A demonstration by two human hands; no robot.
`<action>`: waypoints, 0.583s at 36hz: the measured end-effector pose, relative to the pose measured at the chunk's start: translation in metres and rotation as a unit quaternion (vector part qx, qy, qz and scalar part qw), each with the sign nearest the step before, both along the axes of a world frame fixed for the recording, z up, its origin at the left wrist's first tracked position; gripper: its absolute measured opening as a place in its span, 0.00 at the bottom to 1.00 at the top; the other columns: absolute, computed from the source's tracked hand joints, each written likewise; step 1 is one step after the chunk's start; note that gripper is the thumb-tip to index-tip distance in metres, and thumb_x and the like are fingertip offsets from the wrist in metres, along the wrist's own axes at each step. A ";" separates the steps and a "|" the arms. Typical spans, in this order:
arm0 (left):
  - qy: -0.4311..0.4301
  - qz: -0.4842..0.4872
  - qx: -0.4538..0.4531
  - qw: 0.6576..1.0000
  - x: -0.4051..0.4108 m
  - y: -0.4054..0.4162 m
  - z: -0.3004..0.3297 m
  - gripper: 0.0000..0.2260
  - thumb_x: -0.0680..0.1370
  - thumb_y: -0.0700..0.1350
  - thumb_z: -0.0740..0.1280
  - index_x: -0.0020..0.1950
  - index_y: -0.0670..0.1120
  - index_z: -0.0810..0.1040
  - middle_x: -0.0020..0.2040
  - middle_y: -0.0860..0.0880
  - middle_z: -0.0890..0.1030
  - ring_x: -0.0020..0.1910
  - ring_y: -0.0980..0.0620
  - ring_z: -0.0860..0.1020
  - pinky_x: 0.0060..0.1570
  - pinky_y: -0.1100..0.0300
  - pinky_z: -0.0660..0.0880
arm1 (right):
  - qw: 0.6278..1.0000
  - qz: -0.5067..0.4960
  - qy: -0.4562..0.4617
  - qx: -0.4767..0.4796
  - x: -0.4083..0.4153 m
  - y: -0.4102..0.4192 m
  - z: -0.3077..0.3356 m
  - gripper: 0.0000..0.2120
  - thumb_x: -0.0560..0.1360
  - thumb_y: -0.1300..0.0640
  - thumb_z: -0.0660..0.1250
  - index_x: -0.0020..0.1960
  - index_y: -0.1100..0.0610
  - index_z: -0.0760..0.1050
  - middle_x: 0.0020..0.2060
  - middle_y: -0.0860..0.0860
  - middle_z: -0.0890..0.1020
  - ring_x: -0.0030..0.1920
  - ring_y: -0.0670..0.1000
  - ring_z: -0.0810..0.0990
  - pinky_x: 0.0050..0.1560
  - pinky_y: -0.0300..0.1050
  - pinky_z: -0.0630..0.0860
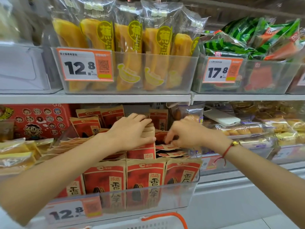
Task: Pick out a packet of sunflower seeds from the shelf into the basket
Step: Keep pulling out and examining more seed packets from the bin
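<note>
Red and brown sunflower seed packets [145,177] fill a clear plastic bin [148,200] on the lower shelf. My left hand [132,131] grips the top of one upright packet [143,151] in the middle of the bin, fingers over its crimped edge. Just to the right, my right hand [186,134] reaches down among the packets lying flat and pinches the edge of one [168,146]. The basket [165,220], white with an orange handle, shows at the bottom edge below the shelf.
Above the bin runs a shelf edge [99,98] holding bins of banana cakes [125,70] and watermelon-pattern snacks [247,47]. A red cartoon box [38,121] stands at the left; packaged breads [247,129] lie to the right.
</note>
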State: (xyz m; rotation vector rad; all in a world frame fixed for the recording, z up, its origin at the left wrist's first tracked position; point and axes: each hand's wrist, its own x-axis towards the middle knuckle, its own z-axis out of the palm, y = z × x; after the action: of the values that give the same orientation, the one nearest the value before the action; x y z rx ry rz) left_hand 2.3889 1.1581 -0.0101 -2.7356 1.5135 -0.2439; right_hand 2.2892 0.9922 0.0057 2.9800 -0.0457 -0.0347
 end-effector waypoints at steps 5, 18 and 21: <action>0.052 0.003 0.033 0.998 0.002 0.007 -0.005 0.33 0.79 0.65 0.52 0.80 0.53 0.48 0.79 0.51 0.56 0.76 0.49 0.58 0.72 0.53 0.61 | 0.996 -0.050 -0.071 -0.002 0.018 0.006 -0.008 0.20 0.74 0.57 0.68 0.65 0.54 0.71 0.62 0.52 0.75 0.62 0.55 0.74 0.53 0.51 0.72; 0.062 0.016 0.049 0.997 0.001 0.002 -0.001 0.33 0.80 0.65 0.53 0.80 0.52 0.48 0.79 0.52 0.56 0.75 0.47 0.61 0.67 0.53 0.65 | 0.990 -0.069 -0.091 -0.082 0.024 0.005 -0.026 0.08 0.76 0.60 0.66 0.54 0.56 0.79 0.54 0.55 0.81 0.56 0.56 0.78 0.44 0.47 0.70; 0.050 0.023 0.054 0.997 -0.001 0.001 0.000 0.33 0.80 0.65 0.53 0.80 0.52 0.49 0.79 0.51 0.58 0.74 0.47 0.62 0.69 0.52 0.63 | 0.991 -0.060 -0.106 -0.059 0.013 0.003 -0.016 0.07 0.77 0.58 0.65 0.52 0.54 0.80 0.51 0.54 0.82 0.54 0.57 0.79 0.44 0.47 0.71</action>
State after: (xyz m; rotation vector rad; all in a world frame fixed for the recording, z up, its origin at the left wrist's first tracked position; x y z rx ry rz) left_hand 2.3874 1.1594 -0.0100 -2.7317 1.4373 -0.0233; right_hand 2.3025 0.9954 -0.0105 2.8466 -0.2425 0.2613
